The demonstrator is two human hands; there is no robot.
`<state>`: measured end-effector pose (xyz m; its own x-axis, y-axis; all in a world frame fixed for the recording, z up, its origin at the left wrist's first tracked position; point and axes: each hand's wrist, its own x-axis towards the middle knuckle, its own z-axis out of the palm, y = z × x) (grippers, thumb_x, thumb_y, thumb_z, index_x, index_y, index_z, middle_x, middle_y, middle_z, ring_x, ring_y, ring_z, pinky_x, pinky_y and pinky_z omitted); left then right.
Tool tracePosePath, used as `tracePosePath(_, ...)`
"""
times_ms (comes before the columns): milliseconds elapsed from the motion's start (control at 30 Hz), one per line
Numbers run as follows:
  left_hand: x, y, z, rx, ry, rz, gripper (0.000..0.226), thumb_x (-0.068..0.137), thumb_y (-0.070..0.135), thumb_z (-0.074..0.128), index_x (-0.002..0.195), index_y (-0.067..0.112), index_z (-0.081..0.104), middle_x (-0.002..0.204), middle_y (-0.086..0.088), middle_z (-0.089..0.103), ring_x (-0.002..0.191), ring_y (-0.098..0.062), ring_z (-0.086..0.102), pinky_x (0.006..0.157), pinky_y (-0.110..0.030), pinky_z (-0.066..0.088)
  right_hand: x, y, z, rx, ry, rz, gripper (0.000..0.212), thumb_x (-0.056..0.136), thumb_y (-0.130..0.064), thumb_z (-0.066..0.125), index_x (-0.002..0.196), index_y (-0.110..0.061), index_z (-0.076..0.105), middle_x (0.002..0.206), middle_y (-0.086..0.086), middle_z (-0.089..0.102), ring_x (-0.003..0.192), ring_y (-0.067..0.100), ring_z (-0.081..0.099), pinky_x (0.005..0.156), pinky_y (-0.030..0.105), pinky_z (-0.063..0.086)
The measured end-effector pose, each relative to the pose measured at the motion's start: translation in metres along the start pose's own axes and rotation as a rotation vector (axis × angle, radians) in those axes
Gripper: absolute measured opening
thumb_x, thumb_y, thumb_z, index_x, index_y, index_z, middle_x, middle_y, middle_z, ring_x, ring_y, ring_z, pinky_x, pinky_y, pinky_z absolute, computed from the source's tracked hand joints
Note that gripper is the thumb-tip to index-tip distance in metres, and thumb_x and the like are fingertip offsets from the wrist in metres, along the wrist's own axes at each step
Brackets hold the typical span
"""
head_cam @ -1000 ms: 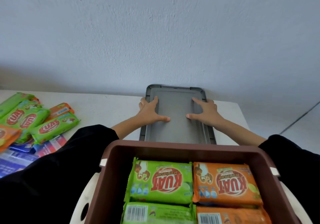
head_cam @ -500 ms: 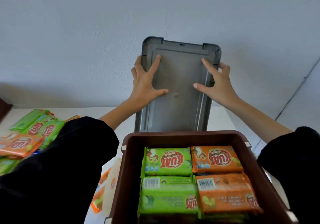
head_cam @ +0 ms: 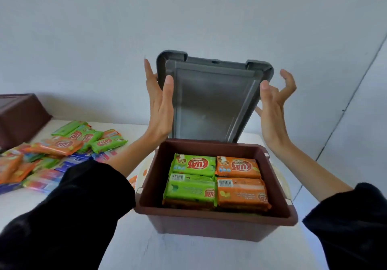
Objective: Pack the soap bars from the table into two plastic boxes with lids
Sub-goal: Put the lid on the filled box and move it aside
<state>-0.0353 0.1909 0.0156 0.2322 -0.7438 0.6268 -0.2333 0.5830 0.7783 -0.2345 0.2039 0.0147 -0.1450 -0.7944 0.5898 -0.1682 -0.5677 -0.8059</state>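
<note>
A brown plastic box (head_cam: 211, 221) stands on the white table in front of me, filled with green soap bars (head_cam: 192, 165) and orange soap bars (head_cam: 238, 168) in wrappers. A grey lid (head_cam: 211, 100) is held upright above the box's far rim, its inner side facing me. My left hand (head_cam: 160, 106) presses the lid's left edge, thumb on the front and fingers behind. My right hand (head_cam: 274, 106) is at the lid's right edge, thumb by the rim and fingers spread.
A heap of loose soap bars (head_cam: 62, 146) in green, orange and blue wrappers lies on the table at the left. A second brown box (head_cam: 18, 117) sits at the far left edge. A pale wall rises right behind the table.
The lid went from lying flat on the table behind the box to being raised upright. Both hands shifted from its face to its side edges. The view tilted down.
</note>
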Motion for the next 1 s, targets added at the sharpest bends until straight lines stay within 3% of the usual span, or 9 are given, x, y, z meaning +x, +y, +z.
tracePosePath(133, -0.044, 0.01, -0.011, -0.206, 0.036, -0.052, 0.044, 0.09, 0.053, 0.022, 0.118, 0.031, 0.047, 0.119, 0.016, 0.052, 0.115, 0.006, 0.046, 0.103, -0.023, 0.034, -0.042, -0.006, -0.013, 0.096, -0.022, 0.04, 0.071, 0.069, -0.086, 0.032, 0.124, -0.043, 0.038, 0.135, -0.006, 0.048, 0.127, 0.006, 0.044, 0.111, 0.043, 0.032)
tracePosePath(233, -0.074, 0.019, -0.019, -0.35, 0.038, -0.088, 0.045, 0.091, 0.043, 0.018, 0.11, 0.023, 0.054, 0.106, 0.007, 0.06, 0.103, -0.001, 0.055, 0.091, -0.015, 0.04, -0.077, -0.007, -0.02, 0.221, -0.008, 0.097, 0.077, 0.062, -0.088, 0.035, 0.116, -0.037, 0.052, 0.118, -0.004, 0.062, 0.118, 0.006, 0.053, 0.108, 0.035, 0.035)
tracePosePath(333, -0.103, 0.024, -0.029, -0.46, -0.002, -0.137, 0.053, 0.087, 0.044, 0.021, 0.108, 0.012, 0.056, 0.109, -0.004, 0.06, 0.107, -0.011, 0.054, 0.092, -0.02, 0.04, -0.108, -0.003, -0.025, 0.278, 0.024, 0.17, 0.071, 0.065, -0.084, 0.043, 0.113, -0.035, 0.059, 0.125, -0.002, 0.062, 0.125, 0.013, 0.05, 0.113, 0.045, 0.031)
tracePosePath(467, -0.138, 0.017, -0.042, -0.474, -0.057, -0.238, 0.049, 0.085, 0.038, 0.035, 0.115, 0.008, 0.058, 0.117, 0.0, 0.062, 0.114, -0.015, 0.053, 0.097, -0.026, 0.041, -0.138, 0.006, -0.034, 0.182, 0.035, 0.201, 0.041, 0.079, -0.053, 0.048, 0.114, -0.038, 0.062, 0.129, -0.009, 0.059, 0.127, 0.013, 0.048, 0.11, 0.05, 0.033)
tracePosePath(600, -0.161, 0.006, -0.057, -0.249, -0.224, -0.271, 0.058, 0.082, 0.043, 0.043, 0.13, 0.012, 0.053, 0.133, 0.005, 0.055, 0.124, -0.009, 0.049, 0.1, -0.026, 0.039, -0.165, 0.007, -0.04, 0.012, -0.014, 0.244, 0.039, 0.082, -0.026, 0.049, 0.121, -0.033, 0.056, 0.126, -0.026, 0.05, 0.132, 0.009, 0.04, 0.111, 0.047, 0.033)
tracePosePath(733, -0.17, 0.008, -0.058, 0.082, -0.313, -0.251, 0.047, 0.092, 0.023, 0.052, 0.137, 0.011, 0.044, 0.138, 0.002, 0.048, 0.124, -0.012, 0.047, 0.096, -0.017, 0.046, -0.173, 0.007, -0.041, -0.303, -0.184, 0.244, 0.043, 0.092, -0.011, 0.052, 0.134, -0.02, 0.048, 0.143, -0.008, 0.039, 0.138, 0.013, 0.03, 0.113, 0.044, 0.032)
tracePosePath(833, -0.171, 0.004, -0.055, 0.593, -0.506, -0.098, 0.046, 0.097, 0.026, 0.043, 0.141, 0.014, 0.038, 0.148, 0.005, 0.034, 0.14, -0.012, 0.025, 0.119, -0.037, 0.014, -0.178, 0.01, -0.037, -0.624, -0.304, 0.186, 0.049, 0.094, -0.025, 0.05, 0.141, -0.021, 0.038, 0.154, -0.001, 0.022, 0.144, 0.017, 0.015, 0.118, 0.043, 0.019)
tracePosePath(900, -0.169, 0.002, -0.056, 0.828, -0.635, -0.045, 0.052, 0.096, 0.043, 0.029, 0.142, 0.019, 0.034, 0.153, 0.004, 0.026, 0.144, -0.009, 0.011, 0.117, -0.035, -0.005, -0.179, 0.012, -0.038, -0.816, -0.356, 0.177, 0.052, 0.096, -0.037, 0.042, 0.145, -0.023, 0.029, 0.158, 0.001, 0.011, 0.146, 0.018, 0.005, 0.119, 0.039, 0.009)
tracePosePath(1000, -0.168, 0.01, -0.055, 1.062, -0.751, -0.004, 0.067, 0.092, 0.058, 0.007, 0.146, 0.023, 0.023, 0.156, 0.003, 0.018, 0.146, -0.012, 0.004, 0.114, -0.043, -0.013, -0.171, 0.012, -0.046, -0.982, -0.44, 0.17, 0.055, 0.097, -0.047, 0.025, 0.148, -0.026, 0.017, 0.159, 0.003, 0.001, 0.147, 0.02, -0.005, 0.118, 0.04, 0.001)
